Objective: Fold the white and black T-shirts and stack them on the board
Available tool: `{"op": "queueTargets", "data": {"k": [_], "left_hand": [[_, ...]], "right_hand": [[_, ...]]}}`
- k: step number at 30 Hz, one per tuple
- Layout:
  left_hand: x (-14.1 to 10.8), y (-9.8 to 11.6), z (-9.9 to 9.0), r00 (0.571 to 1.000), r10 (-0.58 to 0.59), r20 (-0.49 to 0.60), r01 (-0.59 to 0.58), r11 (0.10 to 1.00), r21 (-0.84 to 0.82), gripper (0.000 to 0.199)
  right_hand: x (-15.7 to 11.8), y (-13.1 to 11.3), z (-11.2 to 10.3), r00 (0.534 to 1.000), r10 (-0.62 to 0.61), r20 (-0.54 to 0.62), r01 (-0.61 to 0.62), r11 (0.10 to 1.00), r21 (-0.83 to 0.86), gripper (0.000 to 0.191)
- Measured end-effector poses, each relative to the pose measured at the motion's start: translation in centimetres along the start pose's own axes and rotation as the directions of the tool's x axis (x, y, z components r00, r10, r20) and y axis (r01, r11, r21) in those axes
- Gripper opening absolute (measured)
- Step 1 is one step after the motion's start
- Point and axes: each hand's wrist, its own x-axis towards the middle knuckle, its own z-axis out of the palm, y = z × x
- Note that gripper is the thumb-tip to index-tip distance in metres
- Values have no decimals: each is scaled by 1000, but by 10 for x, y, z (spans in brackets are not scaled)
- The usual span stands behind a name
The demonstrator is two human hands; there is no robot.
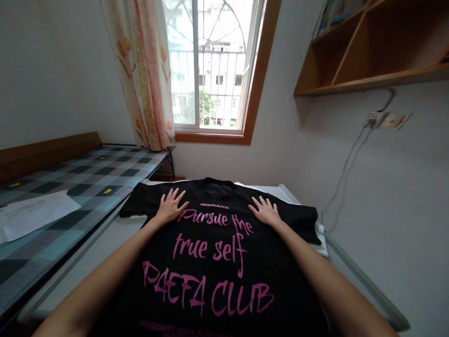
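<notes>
1. Black cotton, or something like it, makes up the T-shirt (224, 243), which lies front up and spread out between the person's two forearms, its pink lettering (219, 251) reading upright from where the person is
2. Its long axis runs straight away from the person: the collar (219, 181) is at the far end, towards the window (182, 84), while the lower part comes back between the arms and leaves view, so I can't see the hem
3. Left grip (170, 206) rests palm down on the left upper chest, just beside the first pink word; right grip (265, 212) rests on the other side of the print, its fingers slanting in towards the neck
4. Both have their fingers spread, with no fabric pinched that I can see; the collar lies between and a little beyond them, neither clearly nearer, and each has the sleeve on its own side closest to it
5. White cloth (322, 238) peeks out from under the shirt by the right sleeve, and all of it sits on a pale surface (94, 262) that runs alongside the bed (122, 161)
6. Over on the bed, to the person's left, a checked mat carries some paper (38, 213); a flowered curtain (142, 70) hangs beyond, next to the barred window
7. Up on the right there's a wooden shelf (365, 82), and below it a socket (394, 120) with a pale cable (345, 164) trailing down the wall
</notes>
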Motion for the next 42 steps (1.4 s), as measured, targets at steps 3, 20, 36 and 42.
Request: {"op": "queueTargets", "data": {"k": [3, 20, 36, 42], "left_hand": [[10, -7, 16, 991, -92, 98, 88, 995, 41, 75], [-47, 15, -2, 998, 20, -64, -16, 998, 55, 54], [-59, 21, 10, 991, 26, 133, -35, 997, 65, 88], [5, 7, 10, 975, 140, 171, -146, 989, 24, 83]], "right_hand": [[15, 4, 6, 998, 18, 52, -19, 1000, 5, 76], [21, 41, -3, 943, -332, 2, 332, 943, 30, 62], [38, 48, -1, 958, -283, 50, 284, 959, -9, 68], [52, 47, -1, 989, -147, 15, 147, 989, -22, 68]]}}
